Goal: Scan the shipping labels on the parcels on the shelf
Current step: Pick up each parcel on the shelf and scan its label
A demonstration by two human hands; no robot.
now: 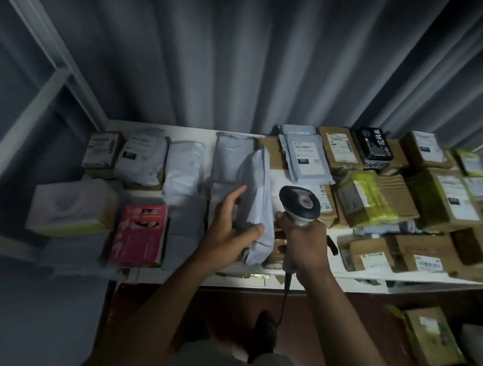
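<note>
On the white shelf (228,279) lie many parcels. My left hand (229,224) grips a pale grey poly mailer (257,200) and tilts it up on its edge at the shelf's middle; no label shows on its visible side. My right hand (304,240) holds a corded handheld barcode scanner (299,204) by its handle, its head just right of the mailer and pointing away from me. Behind the scanner lies a grey mailer with a white label marked 231 (307,158).
Left of my hands lie white mailers (183,173), a pink box (139,233) and a white box (72,206). Brown cartons, some with yellow tape (366,199), crowd the right side. A grey curtain hangs behind. Another carton (431,336) sits lower right.
</note>
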